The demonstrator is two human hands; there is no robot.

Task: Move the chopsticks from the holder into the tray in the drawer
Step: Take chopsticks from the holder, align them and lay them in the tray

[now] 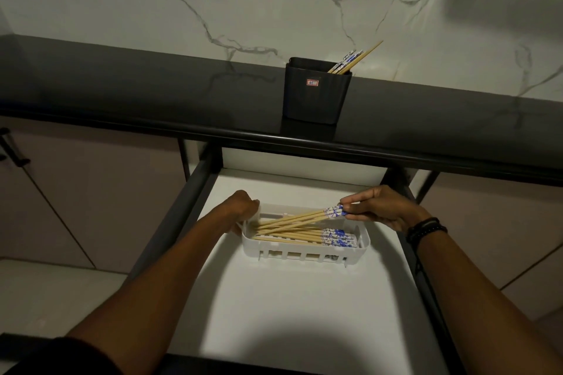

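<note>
A white slotted tray (304, 254) lies in the open drawer (289, 307). Several wooden chopsticks (292, 236) with blue-and-white patterned ends lie flat in it. My right hand (380, 210) pinches the patterned ends of a few more chopsticks (304, 218), which slant down with their tips in the tray's left end. My left hand (240, 207) grips the tray's left edge. On the dark countertop above stands a black holder (313, 94) with several chopsticks (353, 59) leaning out of its right corner.
The drawer has dark side rails (179, 210) and a white floor. A marble-patterned wall (274, 9) rises behind the counter. Cabinet doors flank the drawer, with a black handle (12, 149) at far left.
</note>
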